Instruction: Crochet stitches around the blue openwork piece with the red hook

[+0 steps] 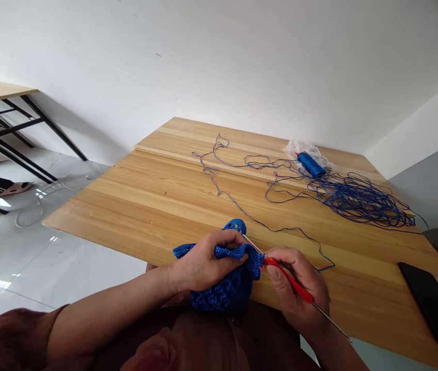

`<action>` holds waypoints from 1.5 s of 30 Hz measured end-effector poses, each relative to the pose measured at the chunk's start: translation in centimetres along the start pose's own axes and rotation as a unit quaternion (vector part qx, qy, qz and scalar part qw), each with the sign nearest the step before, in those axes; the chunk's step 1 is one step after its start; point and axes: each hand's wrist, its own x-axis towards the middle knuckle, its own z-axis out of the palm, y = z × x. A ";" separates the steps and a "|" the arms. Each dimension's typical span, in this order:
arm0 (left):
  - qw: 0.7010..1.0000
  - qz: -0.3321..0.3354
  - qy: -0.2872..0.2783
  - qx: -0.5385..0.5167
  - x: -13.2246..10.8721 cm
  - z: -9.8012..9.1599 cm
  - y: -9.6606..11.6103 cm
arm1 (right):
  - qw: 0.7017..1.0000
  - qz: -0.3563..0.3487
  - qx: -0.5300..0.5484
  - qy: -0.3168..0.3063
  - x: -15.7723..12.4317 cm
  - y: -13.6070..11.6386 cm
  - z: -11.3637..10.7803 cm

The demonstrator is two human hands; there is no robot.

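Observation:
My left hand (211, 263) pinches the folded edge of a blue crochet piece (221, 293), which hangs down over my lap at the table's front edge. Closed around the red handle of a double-ended crochet hook (294, 283) is my right hand (300, 288). The hook's metal shaft points up and left, lying against the crochet edge by my left fingers. Its other metal end sticks out below my right hand. Blue yarn (273, 229) runs across the table and passes behind my right hand; where it joins the piece is hidden.
A wooden table (134, 206) stands against the wall. On its right side lie a tangled heap of blue yarn (361, 201), a blue yarn spool (310, 165) on a clear plastic bag (300, 147), and a black phone (431, 304). Another table (2, 88) is at left.

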 end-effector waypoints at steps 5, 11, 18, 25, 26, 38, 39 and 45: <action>0.998 -0.053 0.014 0.012 0.5 -0.5 1.0 | 0.986 -0.130 -0.107 -0.018 0.9 0.3 -1.4; 0.976 -0.155 0.017 -0.150 0.1 0.2 1.2 | 0.981 -0.137 -0.129 -0.057 1.3 -0.3 -1.7; 0.962 -0.149 0.049 -0.223 -0.4 1.0 0.5 | 0.974 -0.149 -0.160 -0.057 1.5 -1.1 -1.5; 0.958 -0.129 0.041 -0.254 -0.7 1.0 0.0 | 0.987 -0.110 -0.111 -0.045 1.3 -1.3 -1.4; 0.957 -0.123 0.041 -0.258 -0.7 1.0 0.0 | 0.989 -0.100 -0.102 -0.045 1.2 -1.4 -1.4; 0.949 -0.138 0.069 -0.273 -1.2 1.1 -0.1 | 0.976 -0.142 -0.161 -0.028 1.7 -2.1 -0.4; 0.947 -0.146 0.067 -0.278 -1.2 1.1 -0.1 | 0.977 -0.138 -0.159 -0.033 1.7 -2.0 -0.5; 0.937 -0.160 0.061 -0.304 -1.3 0.7 -0.1 | 0.982 -0.117 -0.141 -0.046 1.2 -1.4 -0.9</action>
